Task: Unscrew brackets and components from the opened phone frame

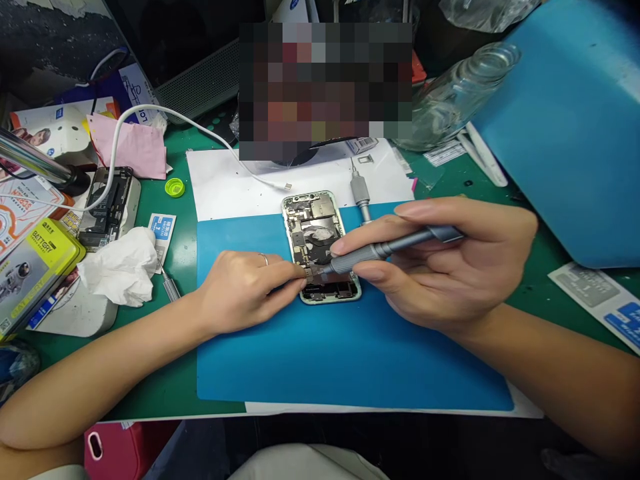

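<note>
An opened smartphone point(320, 227) lies on a blue mat point(300, 363), its inner boards and parts exposed and its frame pale green. My right hand point(450, 267) grips a grey precision screwdriver point(373, 252) between thumb and fingers. The driver's tip reaches the lower part of the phone; what it touches there is too small to tell. From the left, my left hand point(255, 287), with a ring on one finger, pinches at the phone's lower left edge. Whether its closed fingertips hold a small part or the edge itself is hidden.
Behind the phone lie a second screwdriver point(360, 187) and a white cable's end point(288, 187). A crumpled tissue point(120, 267), another opened phone point(107, 207), a battery box point(37, 273) and a green cap point(175, 187) stand left. Right are a glass jar point(450, 100) and white tweezers point(483, 157).
</note>
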Demonstrator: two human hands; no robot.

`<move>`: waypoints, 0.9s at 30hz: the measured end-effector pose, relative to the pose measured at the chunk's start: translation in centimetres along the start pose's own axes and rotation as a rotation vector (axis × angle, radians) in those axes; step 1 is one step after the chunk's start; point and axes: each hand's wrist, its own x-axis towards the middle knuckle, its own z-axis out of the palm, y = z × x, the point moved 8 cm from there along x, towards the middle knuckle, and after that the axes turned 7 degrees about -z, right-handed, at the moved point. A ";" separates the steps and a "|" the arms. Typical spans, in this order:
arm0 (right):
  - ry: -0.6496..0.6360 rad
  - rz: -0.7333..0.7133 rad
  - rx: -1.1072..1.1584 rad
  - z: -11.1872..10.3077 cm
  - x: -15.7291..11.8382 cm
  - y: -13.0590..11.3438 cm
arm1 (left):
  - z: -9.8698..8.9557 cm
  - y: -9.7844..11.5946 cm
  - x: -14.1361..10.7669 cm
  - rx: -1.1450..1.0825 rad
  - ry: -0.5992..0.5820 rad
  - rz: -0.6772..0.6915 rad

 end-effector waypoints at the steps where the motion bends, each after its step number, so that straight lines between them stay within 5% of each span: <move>1: 0.000 0.000 -0.002 0.0 0.0 0.0 | 0.0 0.0 0.0 0.000 -0.001 0.002; 27: -0.003 0.000 -0.023 0.1 0.1 -0.2 | -0.3 0.0 0.1 -0.057 0.035 -0.039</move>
